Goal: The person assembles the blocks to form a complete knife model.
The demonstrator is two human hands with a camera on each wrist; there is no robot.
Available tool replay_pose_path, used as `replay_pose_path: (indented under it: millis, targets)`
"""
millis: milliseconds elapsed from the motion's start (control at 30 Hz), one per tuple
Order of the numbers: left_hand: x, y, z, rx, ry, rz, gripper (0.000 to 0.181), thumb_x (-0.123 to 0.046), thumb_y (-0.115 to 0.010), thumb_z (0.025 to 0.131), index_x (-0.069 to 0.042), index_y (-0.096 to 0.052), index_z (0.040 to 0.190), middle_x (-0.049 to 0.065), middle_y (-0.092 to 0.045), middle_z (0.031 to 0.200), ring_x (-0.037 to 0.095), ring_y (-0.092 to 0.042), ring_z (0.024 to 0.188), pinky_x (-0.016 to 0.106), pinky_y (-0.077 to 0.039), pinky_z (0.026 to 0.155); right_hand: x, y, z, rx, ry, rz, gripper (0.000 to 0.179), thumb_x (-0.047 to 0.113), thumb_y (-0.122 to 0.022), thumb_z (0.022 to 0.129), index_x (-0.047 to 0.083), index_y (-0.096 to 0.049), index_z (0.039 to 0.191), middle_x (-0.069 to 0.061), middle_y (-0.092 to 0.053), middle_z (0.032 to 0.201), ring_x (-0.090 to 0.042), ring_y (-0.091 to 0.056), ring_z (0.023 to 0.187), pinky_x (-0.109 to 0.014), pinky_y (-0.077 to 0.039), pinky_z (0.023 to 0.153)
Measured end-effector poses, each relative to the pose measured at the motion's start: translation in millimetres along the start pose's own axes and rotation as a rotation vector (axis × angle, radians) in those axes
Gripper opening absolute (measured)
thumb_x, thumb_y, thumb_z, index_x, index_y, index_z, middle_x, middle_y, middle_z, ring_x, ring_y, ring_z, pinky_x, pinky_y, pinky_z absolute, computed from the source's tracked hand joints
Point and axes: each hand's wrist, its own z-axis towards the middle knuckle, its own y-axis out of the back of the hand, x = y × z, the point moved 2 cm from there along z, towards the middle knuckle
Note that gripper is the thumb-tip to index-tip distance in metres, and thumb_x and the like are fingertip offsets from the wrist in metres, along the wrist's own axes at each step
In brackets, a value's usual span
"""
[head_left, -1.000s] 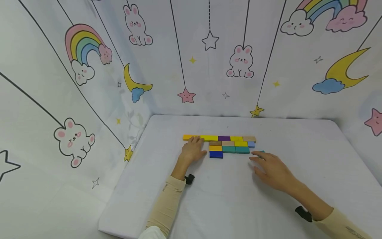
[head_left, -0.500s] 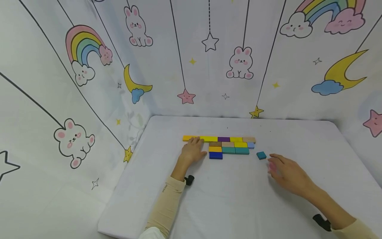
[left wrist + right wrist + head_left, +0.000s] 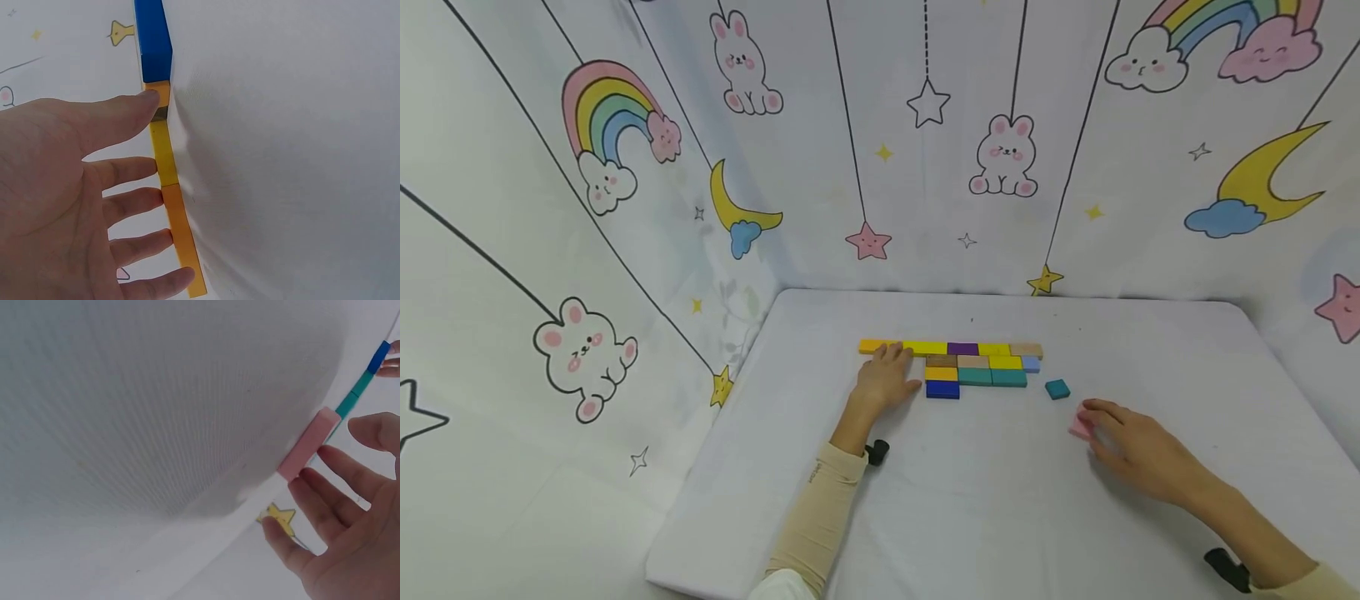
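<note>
My left hand (image 3: pixel 883 382) touches the left part of a flat arrangement of coloured wooden blocks. In the left wrist view its extended fingertips meet a yellow block (image 3: pixel 165 153) and an orange block (image 3: pixel 183 231), and the thumb lies by another orange block, below a blue block (image 3: pixel 154 44). To the right of the arrangement, my right hand (image 3: pixel 1138 454) has its fingertips on a pink block (image 3: pixel 1078 425) on the table. From the right wrist, the fingers touch the pink block's edge (image 3: pixel 309 444) while the thumb stands apart from it.
A small teal block (image 3: pixel 1057 389) lies alone between the arrangement and the pink block. Purple (image 3: pixel 962 349), green (image 3: pixel 975 377), tan and light blue blocks fill the rows. A white cloth covers the table (image 3: pixel 970 500), and a patterned curtain (image 3: pixel 820 167) hangs behind.
My right hand has drawn back rightward and toward me from beside the arrangement, uncovering the teal block. The pink block has come into view at its fingertips. My left hand stays put.
</note>
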Motion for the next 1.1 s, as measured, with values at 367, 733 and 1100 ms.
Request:
replay_pose_path:
  millis: [367, 733, 1100]
  targets:
    - [1.2, 1.4, 0.6, 0.003, 0.001, -0.005, 0.067, -0.048, -0.06, 0.104, -0.016, -0.042, 0.16, 0.008, -0.03, 0.17, 0.035, -0.024, 0.157, 0.059, -0.037, 0.12, 12, -3, -2.7, 0.024, -0.015, 0.009, 0.053, 0.012, -0.081, 0.087, 0.005, -0.065, 0.138, -0.014, -0.064, 0.14, -0.038, -0.061, 0.123, -0.064, -0.05, 0.098]
    - [2.6, -0.3, 1.4, -0.007, -0.003, -0.009, 0.064, -0.048, -0.06, 0.105, -0.016, -0.045, 0.157, 0.008, -0.032, 0.169, 0.034, -0.026, 0.157, 0.058, -0.033, 0.122, 26, -10, 2.8, 0.096, -0.061, 0.03, 0.053, 0.017, -0.079, 0.092, 0.006, -0.064, 0.141, -0.016, -0.059, 0.145, -0.039, -0.056, 0.13, -0.066, -0.047, 0.104]
    - [-0.4, 3.3, -0.4, -0.048, -0.027, -0.012, 0.059, -0.047, -0.06, 0.105, -0.013, -0.051, 0.153, 0.01, -0.038, 0.165, 0.033, -0.032, 0.154, 0.054, -0.032, 0.123, 39, -19, 15.2, 0.072, 0.018, 0.005, 0.059, 0.017, -0.081, 0.09, 0.008, -0.062, 0.145, -0.011, -0.059, 0.147, -0.036, -0.056, 0.131, -0.062, -0.05, 0.104]
